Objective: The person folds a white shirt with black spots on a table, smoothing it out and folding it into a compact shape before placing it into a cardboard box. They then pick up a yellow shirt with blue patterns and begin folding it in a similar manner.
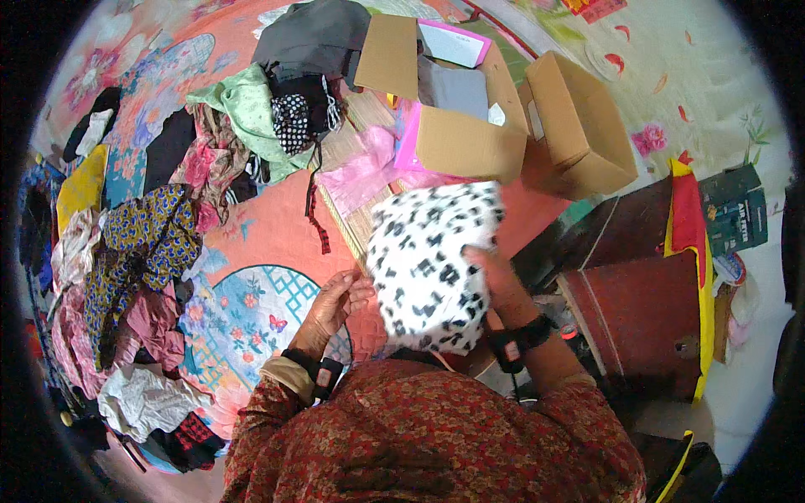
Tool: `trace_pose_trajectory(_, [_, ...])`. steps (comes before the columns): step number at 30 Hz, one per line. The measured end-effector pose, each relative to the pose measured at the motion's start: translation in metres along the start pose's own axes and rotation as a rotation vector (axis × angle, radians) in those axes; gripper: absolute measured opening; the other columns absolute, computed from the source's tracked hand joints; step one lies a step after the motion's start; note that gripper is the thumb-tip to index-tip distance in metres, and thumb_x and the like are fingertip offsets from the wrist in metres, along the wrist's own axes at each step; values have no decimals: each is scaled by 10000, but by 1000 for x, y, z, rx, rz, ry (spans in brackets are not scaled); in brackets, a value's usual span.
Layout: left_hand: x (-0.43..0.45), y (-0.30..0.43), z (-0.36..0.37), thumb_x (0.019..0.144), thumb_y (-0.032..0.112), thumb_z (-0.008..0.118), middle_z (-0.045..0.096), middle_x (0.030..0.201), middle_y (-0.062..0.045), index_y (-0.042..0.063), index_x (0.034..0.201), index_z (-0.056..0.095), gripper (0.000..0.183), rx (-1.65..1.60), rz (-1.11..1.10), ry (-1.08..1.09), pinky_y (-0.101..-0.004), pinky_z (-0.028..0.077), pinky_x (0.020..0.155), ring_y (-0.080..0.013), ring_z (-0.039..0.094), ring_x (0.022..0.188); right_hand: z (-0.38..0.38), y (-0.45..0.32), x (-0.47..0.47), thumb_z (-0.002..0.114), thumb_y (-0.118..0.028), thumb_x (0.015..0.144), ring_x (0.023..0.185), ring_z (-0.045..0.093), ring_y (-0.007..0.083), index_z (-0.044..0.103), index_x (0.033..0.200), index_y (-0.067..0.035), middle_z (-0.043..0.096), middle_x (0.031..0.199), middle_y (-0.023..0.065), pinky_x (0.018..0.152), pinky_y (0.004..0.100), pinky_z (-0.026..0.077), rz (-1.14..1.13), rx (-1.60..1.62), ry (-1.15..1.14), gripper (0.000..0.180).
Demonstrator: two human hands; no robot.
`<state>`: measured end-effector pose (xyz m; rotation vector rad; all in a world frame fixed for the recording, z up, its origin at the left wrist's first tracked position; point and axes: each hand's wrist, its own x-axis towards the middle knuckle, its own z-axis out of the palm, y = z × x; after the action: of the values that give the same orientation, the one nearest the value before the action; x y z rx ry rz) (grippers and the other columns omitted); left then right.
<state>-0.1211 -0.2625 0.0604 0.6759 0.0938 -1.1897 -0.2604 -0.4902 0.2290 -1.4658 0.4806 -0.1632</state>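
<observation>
A folded white cloth with black spots [434, 264] is held up in front of the body. My right hand [500, 280] grips its right edge, the thumb lying on top of the fabric. At the cloth's left edge is my left hand [343, 302], its fingers curled and partly apart; whether they touch the cloth cannot be told. Beyond the cloth, an open cardboard box [471, 141] holds folded grey fabric [453, 88]. A sheer pink fabric [361, 166] lies on a woven mat [346, 220] left of that box.
A second open cardboard box [582, 126] stands to the right. Heaped clothes, including a patterned garment [151, 232] and a light green cloth [242, 113], lie on the floral bedspread [251, 327] at left. A dark red wooden cabinet [635, 327] is at right.
</observation>
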Motion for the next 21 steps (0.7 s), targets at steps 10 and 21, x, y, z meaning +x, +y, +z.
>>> trace_pose_trajectory(10, [31, -4, -79, 854, 226, 585, 614, 919, -48, 53, 1002, 559, 229, 701, 256, 436, -305, 460, 699, -161, 578, 807, -111, -141, 33, 564, -306, 852, 1007, 575, 231, 509, 1199, -40, 588, 1128, 85, 867, 371, 465, -294, 468, 509, 441])
trace_pose_trajectory(21, [127, 12, -33, 644, 454, 696, 240, 1396, -142, 179, 1397, 207, 938, 1980, -369, 824, -548, 342, 952, -391, 248, 1271, -252, -177, 149, 587, -267, 842, 986, 592, 222, 535, 1156, -48, 595, 1108, 94, 841, 354, 493, -452, 377, 601, 386])
